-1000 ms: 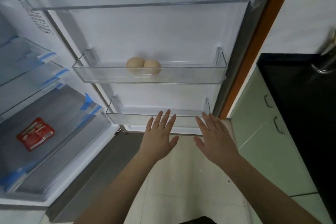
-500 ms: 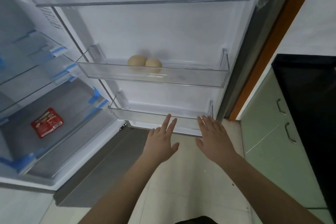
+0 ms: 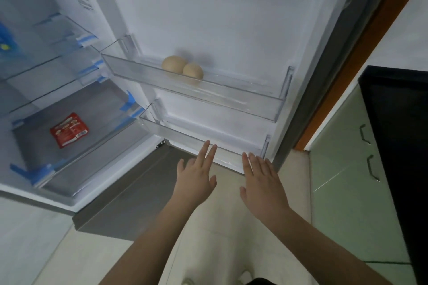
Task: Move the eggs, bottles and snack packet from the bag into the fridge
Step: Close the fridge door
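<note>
Both hands are empty and spread flat in front of the open fridge door: the left hand (image 3: 195, 177) has its fingers (image 3: 209, 152) released and reaching up to the front edge of the bottom door shelf (image 3: 176, 133), and the right hand (image 3: 261, 178) is likewise open, palm down, just below the same shelf's right end. Neither is grasping anything. Two eggs (image 3: 183, 68) sit touching each other in the middle door shelf (image 3: 231, 96), and the red snack packet (image 3: 69, 129) lies flat in the clear drawer (image 3: 97, 143) inside the fridge, well apart from the eggs. No bottles and no bag show in this view, so the eggs and the packet appear to be stored while the bottles look to be what is left. The step in hand seems to be a pause between items. The next move likely calls for turning away to the bag, taking a bottle, and standing it upright in the bottom door shelf, which holds nothing and looks deep enough to keep a bottle from tipping
</note>
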### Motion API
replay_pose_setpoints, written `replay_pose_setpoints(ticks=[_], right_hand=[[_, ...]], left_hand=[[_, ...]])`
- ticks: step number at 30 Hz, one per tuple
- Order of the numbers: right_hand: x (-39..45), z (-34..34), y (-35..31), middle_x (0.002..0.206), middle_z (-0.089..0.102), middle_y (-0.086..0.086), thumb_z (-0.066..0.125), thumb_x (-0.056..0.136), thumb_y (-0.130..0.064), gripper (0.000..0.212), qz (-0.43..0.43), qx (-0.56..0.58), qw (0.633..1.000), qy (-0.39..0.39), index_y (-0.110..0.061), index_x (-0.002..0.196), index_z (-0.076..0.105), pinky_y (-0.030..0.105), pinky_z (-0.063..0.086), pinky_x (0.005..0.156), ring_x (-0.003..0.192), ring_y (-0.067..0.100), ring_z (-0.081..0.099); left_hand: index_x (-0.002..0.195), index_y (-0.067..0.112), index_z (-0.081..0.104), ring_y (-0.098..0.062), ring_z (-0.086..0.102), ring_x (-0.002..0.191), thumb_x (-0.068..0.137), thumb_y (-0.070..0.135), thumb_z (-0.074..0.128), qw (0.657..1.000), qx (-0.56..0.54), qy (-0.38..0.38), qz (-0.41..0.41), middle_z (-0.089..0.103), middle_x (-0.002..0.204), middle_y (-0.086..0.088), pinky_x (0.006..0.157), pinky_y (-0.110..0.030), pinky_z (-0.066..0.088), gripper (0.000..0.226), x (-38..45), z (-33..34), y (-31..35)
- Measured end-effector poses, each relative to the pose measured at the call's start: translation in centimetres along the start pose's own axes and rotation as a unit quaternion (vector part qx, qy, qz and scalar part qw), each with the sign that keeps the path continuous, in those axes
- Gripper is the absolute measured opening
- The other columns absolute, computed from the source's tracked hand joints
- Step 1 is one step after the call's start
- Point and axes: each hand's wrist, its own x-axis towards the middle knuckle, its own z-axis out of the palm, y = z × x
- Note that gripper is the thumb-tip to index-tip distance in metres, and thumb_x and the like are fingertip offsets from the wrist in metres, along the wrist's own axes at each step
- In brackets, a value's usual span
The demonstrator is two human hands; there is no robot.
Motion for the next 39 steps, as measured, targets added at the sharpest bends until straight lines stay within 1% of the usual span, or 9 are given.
replay_pose_setpoints(ticks=[7, 11, 17, 21, 25, 28, 32, 35, 39], right_hand=[[-2.8, -0.1, -4.0, 0.163, 0.008, 0.008, 0.041, 0.099, -0.033, 0.075, -0.045, 0.003, 0.999, -0.001, -0.010, 0.154, -0.006, 0.032, -0.012, 0.107, 0.149, 0.023, 0.011], [-4.5, 0.0, -7.0, 0.163, 0.002, 0.009, 0.040, 0.100, -0.027, 0.075, -0.056, 0.000, 0.998, -0.009, -0.008, 0.153, -0.010, 0.030, -0.012, 0.107, 0.149, 0.023, 0.009], [-6.9, 0.4, -12.3, 0.163, -0.007, 0.011, 0.035, 0.102, -0.019, 0.069, -0.062, 0.022, 0.998, -0.016, -0.007, 0.152, -0.011, 0.028, -0.012, 0.107, 0.150, 0.023, 0.003], [-8.1, 1.1, -15.4, 0.162, -0.013, 0.011, 0.043, 0.098, -0.020, 0.075, -0.093, 0.029, 0.995, -0.030, -0.008, 0.153, -0.006, 0.029, -0.010, 0.110, 0.150, 0.025, -0.001], [-9.4, 2.6, -17.6, 0.156, 0.030, 0.013, 0.072, 0.075, -0.009, 0.079, -0.119, 0.053, 0.991, 0.000, -0.005, 0.146, 0.037, 0.032, 0.023, 0.110, 0.139, 0.028, 0.039], [-11.2, 3.3, -18.7, 0.150, 0.043, 0.010, 0.076, 0.071, -0.003, 0.075, -0.152, 0.074, 0.985, 0.025, -0.010, 0.140, 0.048, 0.038, 0.039, 0.107, 0.134, 0.027, 0.046], [-13.5, 2.9, -19.2, 0.144, 0.049, 0.005, 0.073, 0.078, -0.012, 0.061, -0.197, 0.089, 0.973, 0.079, -0.015, 0.135, 0.053, 0.036, 0.034, 0.109, 0.133, 0.024, 0.046], [-14.4, 2.6, -18.9, 0.138, 0.053, 0.004, 0.063, 0.087, -0.019, 0.042, -0.211, 0.123, 0.963, 0.115, -0.016, 0.128, 0.057, 0.037, 0.044, 0.105, 0.129, 0.021, 0.048], [-15.6, 1.9, -19.1, 0.128, 0.060, 0.002, 0.051, 0.094, -0.024, 0.030, -0.259, 0.146, 0.938, 0.175, -0.015, 0.120, 0.063, 0.038, 0.048, 0.098, 0.120, 0.019, 0.054]], left_hand=[[0.154, 0.026, -0.012, -0.023, 0.002, 0.151, 0.092, 0.035, 0.043, 1.000, 0.021, 0.013, -0.009, -0.009, 0.164, 0.004, 0.119, -0.052, -0.004, 0.083, -4.5, 0.1, -1.5], [0.156, 0.021, 0.000, -0.023, -0.004, 0.151, 0.093, 0.034, 0.044, 1.000, 0.008, 0.018, 0.000, -0.006, 0.164, 0.000, 0.120, -0.045, -0.005, 0.078, -7.7, 0.0, -2.1], [0.156, 0.022, -0.004, -0.019, -0.016, 0.149, 0.097, 0.033, 0.042, 0.999, -0.034, 0.027, -0.013, -0.015, 0.162, 0.002, 0.118, -0.033, -0.011, 0.075, -12.9, -1.4, -4.3], [0.156, 0.018, 0.015, -0.024, 0.005, 0.150, 0.094, 0.036, 0.038, 0.998, -0.022, 0.049, -0.043, 0.007, 0.163, -0.003, 0.122, -0.038, 0.000, 0.068, -16.6, -1.5, -6.5], [0.155, 0.018, 0.021, -0.026, 0.012, 0.149, 0.094, 0.041, 0.027, 0.996, -0.012, 0.049, -0.074, 0.017, 0.162, -0.005, 0.122, -0.039, 0.005, 0.065, -20.1, -1.5, -8.4], [0.156, 0.024, 0.009, -0.022, 0.002, 0.151, 0.097, 0.040, 0.029, 0.996, -0.038, 0.056, -0.065, 0.005, 0.164, 0.000, 0.117, -0.034, 0.002, 0.064, -21.8, -2.1, -9.3], [0.156, 0.026, 0.006, -0.018, -0.005, 0.150, 0.099, 0.038, 0.040, 0.997, -0.045, 0.054, -0.024, -0.001, 0.164, 0.005, 0.121, -0.036, 0.003, 0.067, -23.0, -2.7, -9.9], [0.156, 0.023, 0.008, -0.017, -0.003, 0.151, 0.098, 0.038, 0.042, 0.999, -0.034, 0.042, -0.005, 0.001, 0.164, 0.005, 0.122, -0.041, 0.010, 0.069, -23.6, -2.1, -10.3], [0.156, 0.020, -0.003, -0.016, -0.009, 0.150, 0.099, 0.037, 0.042, 0.998, -0.040, 0.025, -0.044, -0.007, 0.164, 0.004, 0.122, -0.038, 0.003, 0.075, -24.3, -1.7, -10.9]])
